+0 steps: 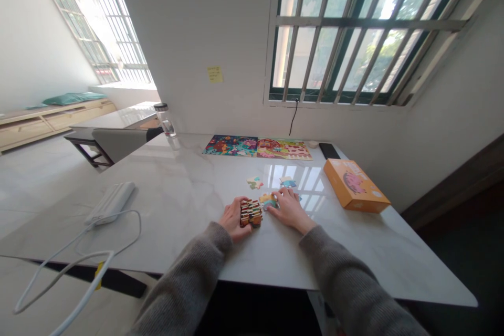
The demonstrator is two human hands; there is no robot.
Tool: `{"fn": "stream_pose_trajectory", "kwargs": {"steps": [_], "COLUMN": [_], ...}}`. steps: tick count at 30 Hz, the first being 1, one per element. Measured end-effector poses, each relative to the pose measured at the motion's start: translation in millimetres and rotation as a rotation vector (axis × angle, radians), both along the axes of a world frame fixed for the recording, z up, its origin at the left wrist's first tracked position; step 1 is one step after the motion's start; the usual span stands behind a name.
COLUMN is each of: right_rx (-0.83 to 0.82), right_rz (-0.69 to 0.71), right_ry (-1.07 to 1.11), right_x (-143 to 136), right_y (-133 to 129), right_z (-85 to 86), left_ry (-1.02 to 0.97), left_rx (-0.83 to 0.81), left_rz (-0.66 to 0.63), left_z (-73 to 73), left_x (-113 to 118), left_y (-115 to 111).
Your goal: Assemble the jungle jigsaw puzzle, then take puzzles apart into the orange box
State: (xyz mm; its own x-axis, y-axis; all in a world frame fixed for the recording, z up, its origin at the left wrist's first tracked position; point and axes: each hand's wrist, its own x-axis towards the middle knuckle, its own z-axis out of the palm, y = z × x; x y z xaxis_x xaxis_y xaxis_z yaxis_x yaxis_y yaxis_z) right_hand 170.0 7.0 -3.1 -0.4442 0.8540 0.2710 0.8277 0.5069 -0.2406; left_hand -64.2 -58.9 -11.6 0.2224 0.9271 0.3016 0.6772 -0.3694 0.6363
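Observation:
My left hand point(235, 219) is closed around a stack of jigsaw puzzle pieces point(251, 213), held on edge just above or on the table. To the right of it, my right hand point(290, 209) rests low over the table with its fingers on a yellow and blue puzzle piece point(268, 200). Beyond the hands lie a pale green and red puzzle piece point(255, 182) and a blue and cream puzzle piece point(287, 182). A bit of another blue piece shows behind my right hand, which covers most of it.
Two colourful picture sheets point(230, 146) point(284, 149) lie at the wall. An orange box point(355, 185) stands at the right, with a black phone point(329, 150) behind it. A white power strip point(111, 202) with cables lies left. A clear bottle point(166, 121) stands at the far left corner.

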Motion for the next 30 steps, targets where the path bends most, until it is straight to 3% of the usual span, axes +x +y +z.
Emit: {"fn": "stream_pose_trajectory", "kwargs": {"steps": [13,16,22,30], "right_rx": [-0.256,-0.230,-0.052,-0.177], "right_rz": [0.034,0.051,-0.091,-0.080], "right_ry": [0.024,0.006,-0.082,0.081], "right_x": [12.0,15.1,4.3,2.5], "right_y": [-0.1,-5.1,-15.6,-9.9], "right_z": [12.8,13.7,10.8,6.3], "left_ry": [-0.008,-0.010,-0.002,-0.026], "left_rx": [0.011,0.020,0.040,0.036], "left_rz": [0.067,0.066,0.052,0.055], "left_z": [0.3,-2.3,-7.8,-5.9], "left_x": [-3.3,-5.3,-7.8,-6.1], "left_y": [3.8,5.1,6.6,6.3]}}
